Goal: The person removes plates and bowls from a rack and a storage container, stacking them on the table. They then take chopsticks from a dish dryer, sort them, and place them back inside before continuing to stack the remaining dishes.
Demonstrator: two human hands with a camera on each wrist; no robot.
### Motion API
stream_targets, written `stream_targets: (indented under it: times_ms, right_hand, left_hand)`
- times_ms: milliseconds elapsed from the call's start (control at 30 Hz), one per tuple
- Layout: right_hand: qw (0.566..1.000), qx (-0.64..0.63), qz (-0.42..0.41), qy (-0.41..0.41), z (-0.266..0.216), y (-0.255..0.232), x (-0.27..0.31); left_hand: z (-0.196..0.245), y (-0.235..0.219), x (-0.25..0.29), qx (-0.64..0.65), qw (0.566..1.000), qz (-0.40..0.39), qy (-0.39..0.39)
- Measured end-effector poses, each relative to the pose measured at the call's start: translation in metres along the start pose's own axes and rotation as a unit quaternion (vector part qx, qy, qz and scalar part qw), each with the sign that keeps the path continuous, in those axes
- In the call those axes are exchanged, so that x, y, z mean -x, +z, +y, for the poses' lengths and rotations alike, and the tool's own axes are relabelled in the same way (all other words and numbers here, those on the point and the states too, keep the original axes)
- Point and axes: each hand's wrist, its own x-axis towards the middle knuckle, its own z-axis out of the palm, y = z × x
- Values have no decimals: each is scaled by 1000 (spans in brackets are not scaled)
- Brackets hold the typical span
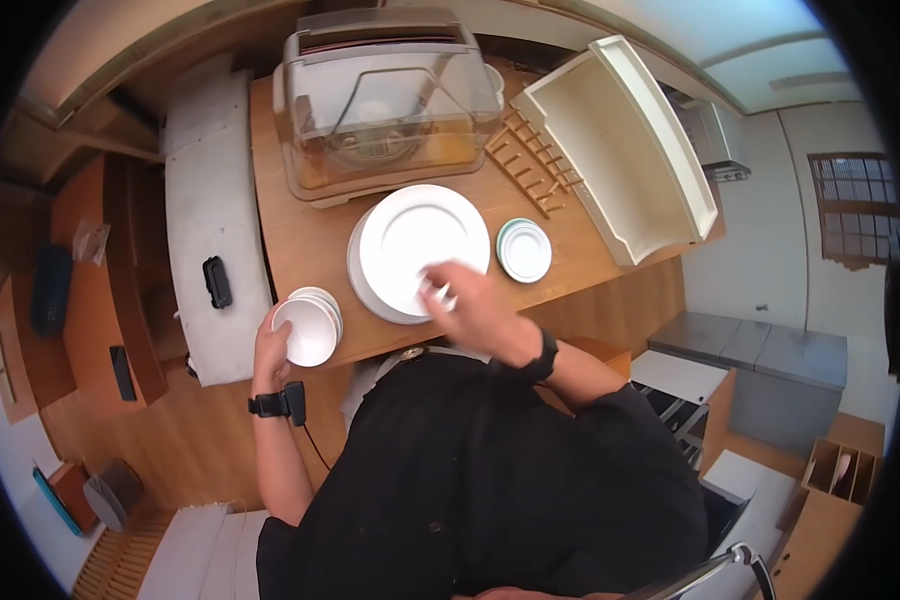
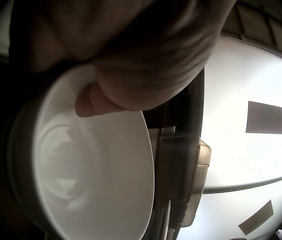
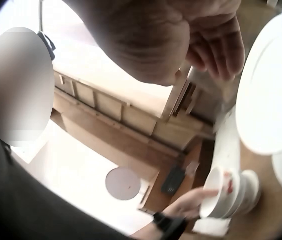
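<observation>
My left hand (image 1: 272,352) grips the white bowls (image 1: 307,334) by the worktop's (image 1: 305,235) near edge. My right hand (image 1: 478,314), fingers loosely bent, is over the big white plates (image 1: 418,232).

Dinner plates (image 1: 425,235) are showing plain white. Nested bowls (image 1: 308,334) are showing white, one bearing a red motif. Small plates (image 1: 525,250) are displaying white with green edging. The shirt (image 1: 490,480) is presenting solid black.
</observation>
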Motion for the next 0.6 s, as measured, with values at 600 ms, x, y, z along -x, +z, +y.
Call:
stream_targets:
  times_ms: [600]
  right_hand:
    - [922,-286,-42,256,163,-24,10]
  left_hand:
    - [48,66,54,-307,888,268,213]
